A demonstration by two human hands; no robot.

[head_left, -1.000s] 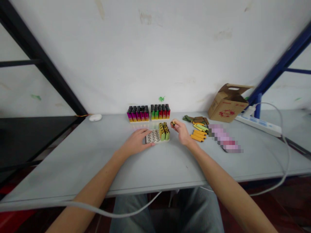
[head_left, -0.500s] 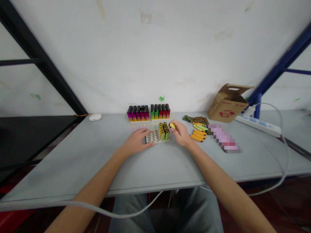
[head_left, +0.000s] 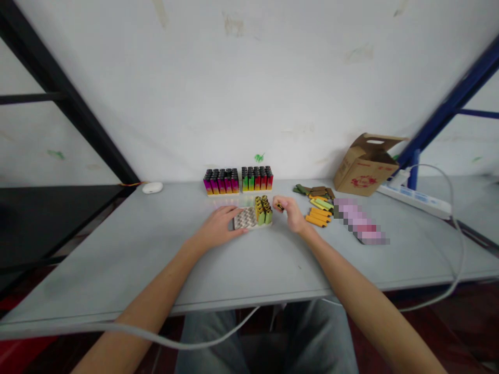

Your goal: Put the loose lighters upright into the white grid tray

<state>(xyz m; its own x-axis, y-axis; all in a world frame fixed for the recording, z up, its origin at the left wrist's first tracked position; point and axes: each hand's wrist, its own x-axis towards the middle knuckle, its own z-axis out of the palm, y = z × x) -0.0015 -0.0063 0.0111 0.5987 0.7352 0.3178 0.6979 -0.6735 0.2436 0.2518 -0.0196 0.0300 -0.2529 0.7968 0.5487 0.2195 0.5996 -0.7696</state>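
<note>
A pale tray with rows of holes (head_left: 245, 218) lies on the table in front of me. Several yellow and green lighters (head_left: 263, 211) stand upright in its right part, and the holes at its left show bare. My left hand (head_left: 219, 226) spans the tray's left end, fingers at the far edge and thumb at the near edge. Just right of the standing lighters, my right hand (head_left: 289, 212) is closed around a lighter (head_left: 280, 206); only its small dark and yellow end shows. Loose yellow lighters (head_left: 318, 217) lie to the right of that hand.
Behind stand two filled trays, one of purple lighters (head_left: 221, 182), one of green and red lighters (head_left: 257, 179). Green and brown pieces (head_left: 314, 191), a blurred pink object (head_left: 358, 221), a cardboard box (head_left: 364, 169) and a power strip (head_left: 417, 200) lie right. A white case (head_left: 152, 188) sits left.
My right hand has turned, so the lighter in it now points differently and shows less of its yellow body. My left hand and the tray have stayed in place.
</note>
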